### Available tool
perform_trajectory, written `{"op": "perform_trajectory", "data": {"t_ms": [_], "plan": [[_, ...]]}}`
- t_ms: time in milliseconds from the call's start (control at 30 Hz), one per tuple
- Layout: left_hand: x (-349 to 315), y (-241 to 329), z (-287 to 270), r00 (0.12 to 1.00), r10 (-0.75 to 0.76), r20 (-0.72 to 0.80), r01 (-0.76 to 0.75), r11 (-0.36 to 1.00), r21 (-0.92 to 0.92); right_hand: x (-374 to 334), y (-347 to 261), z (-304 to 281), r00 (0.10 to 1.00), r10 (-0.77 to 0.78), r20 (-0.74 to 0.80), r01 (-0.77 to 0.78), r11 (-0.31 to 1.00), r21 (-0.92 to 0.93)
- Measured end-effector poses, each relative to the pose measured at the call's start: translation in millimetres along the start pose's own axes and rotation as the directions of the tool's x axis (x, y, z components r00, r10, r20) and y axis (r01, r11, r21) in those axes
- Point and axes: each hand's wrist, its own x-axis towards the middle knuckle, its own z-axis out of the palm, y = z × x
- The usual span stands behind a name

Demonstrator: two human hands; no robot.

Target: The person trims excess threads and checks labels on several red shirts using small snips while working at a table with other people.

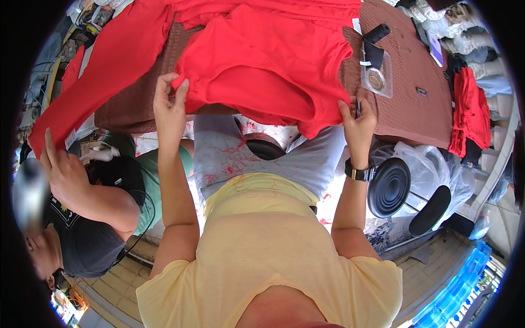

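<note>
A red sleeveless top (262,60) is spread over the near edge of the brown-covered table, its curved neck opening towards me and its lower edge hanging over. My left hand (170,104) pinches its left corner between thumb and fingers. At the right corner, my right hand (359,123) grips the fabric the same way. A small dark metal tool shows between the fingers of that hand, too small to name for sure. The cloth sags a little between both hands.
More red fabric (109,71) stretches left, where a co-worker's hand (68,175) touches it. On the brown table cover (410,109) lie a clear plastic tray (385,82), a black cylinder (376,33) and a phone (435,50). Folded red garments (470,112) hang at the right edge. Red threads (232,158) litter my lap.
</note>
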Motion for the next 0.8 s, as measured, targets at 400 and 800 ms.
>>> {"op": "perform_trajectory", "data": {"t_ms": [400, 800], "plan": [[-15, 25, 31, 0.891, 0.451, 0.053, -0.452, 0.867, 0.208, -21, -59, 65, 0.911, -0.195, 0.363, 0.113, 0.965, 0.235], [-24, 31, 60, 0.772, 0.363, 0.522, -0.556, 0.783, 0.279, -13, -98, 43, 0.905, 0.084, 0.416, -0.370, 0.636, 0.677]]}}
